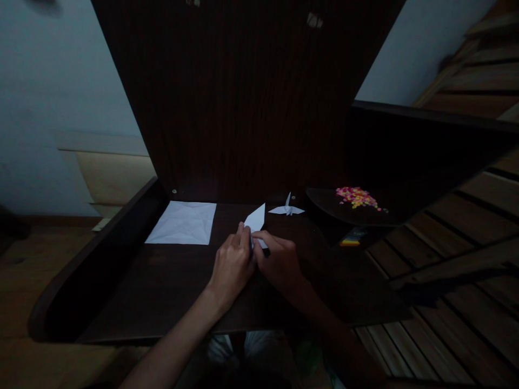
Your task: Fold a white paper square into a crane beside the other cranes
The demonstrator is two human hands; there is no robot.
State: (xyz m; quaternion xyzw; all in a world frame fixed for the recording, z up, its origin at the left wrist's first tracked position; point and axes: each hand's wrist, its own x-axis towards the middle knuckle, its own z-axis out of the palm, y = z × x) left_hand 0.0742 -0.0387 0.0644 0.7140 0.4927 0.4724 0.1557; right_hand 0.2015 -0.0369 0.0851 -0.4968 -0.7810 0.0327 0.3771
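Observation:
Both my hands are closed on a small piece of folded white paper (pixel 257 218) over the dark desk. The paper's pointed upper part sticks out past my fingers; its lower part is mostly covered by them. My left hand (pixel 234 263) grips it from the left side. From the right, my right hand (pixel 279 260) pinches it, with thumb and forefinger close to the left fingertips. A white origami crane (pixel 287 209) with spread wings stands just beyond my right hand. Left of my hands lies a creased, square white sheet of paper (pixel 182 222).
Small colourful pieces (pixel 357 198) lie heaped on a curved dark shelf (pixel 324 208) at the right. Under it sits a small item with a yellow edge (pixel 350 242). A tall dark panel (pixel 251 108) closes the desk's back, and a raised side board (pixel 93 265) bounds its left.

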